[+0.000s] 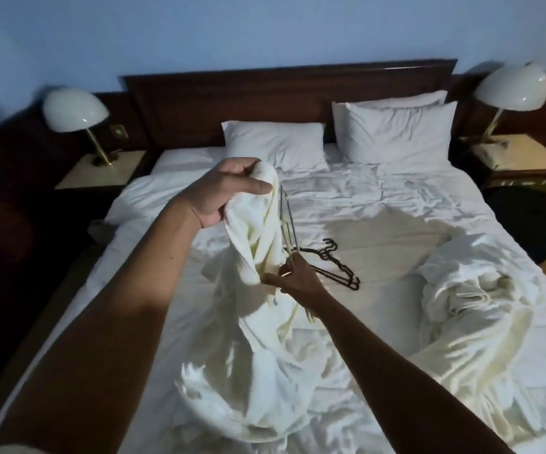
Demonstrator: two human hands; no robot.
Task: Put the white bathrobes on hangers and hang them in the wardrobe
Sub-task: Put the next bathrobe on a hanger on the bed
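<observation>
Bed (379, 204): rumpled white sheets, black hangers (333, 263) lying mid-mattress.
Left hand (229, 191): fingers clenched on raised bathrobe (258, 244).
Right hand (297, 278): pinches pale hanger (286, 221).
Second bathrobe (471, 306): heaped right.

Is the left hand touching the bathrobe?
Touching. The head view shows the left hand gripping the top of the bathrobe, fabric bunched between its fingers.

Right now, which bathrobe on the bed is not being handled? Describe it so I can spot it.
Start at the bed with the dark wooden headboard. On its right half, nearer the foot than the black hangers, lies a crumpled white bathrobe. No hand touches it, unlike the lifted robe.
</observation>
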